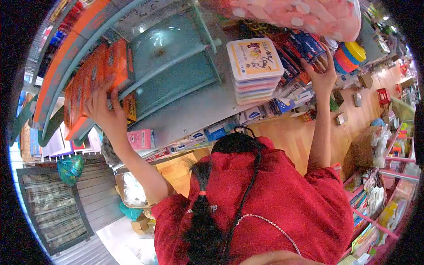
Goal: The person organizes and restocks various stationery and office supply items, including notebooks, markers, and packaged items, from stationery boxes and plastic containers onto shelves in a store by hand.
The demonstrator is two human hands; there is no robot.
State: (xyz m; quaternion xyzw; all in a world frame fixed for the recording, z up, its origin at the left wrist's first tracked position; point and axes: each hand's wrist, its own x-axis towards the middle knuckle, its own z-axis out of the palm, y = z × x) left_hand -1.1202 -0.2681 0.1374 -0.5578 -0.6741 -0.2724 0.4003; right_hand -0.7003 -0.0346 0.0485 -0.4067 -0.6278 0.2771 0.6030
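Note:
At the left, my left hand (106,108) is on a row of orange boxes (81,95) in a teal metal rack. Its fingers curl over the face of one box and the thumb lies along its side; another orange box (118,64) is just above. My right hand (322,73) reaches to the back right, thumb and fingers gripping a dark blue and red box (304,46) among several like it. Between the hands stands a stack of pastel-edged square tubs (257,64) with a printed white lid.
A large pink bag (304,15) hangs over the shelf at the top. Blue, orange and yellow rolls (349,57) stand right of my right hand. Small packs line the grey shelf's (185,119) front edge. Goods racks (375,194) stand at the right, with a cardboard box (366,148) on the floor.

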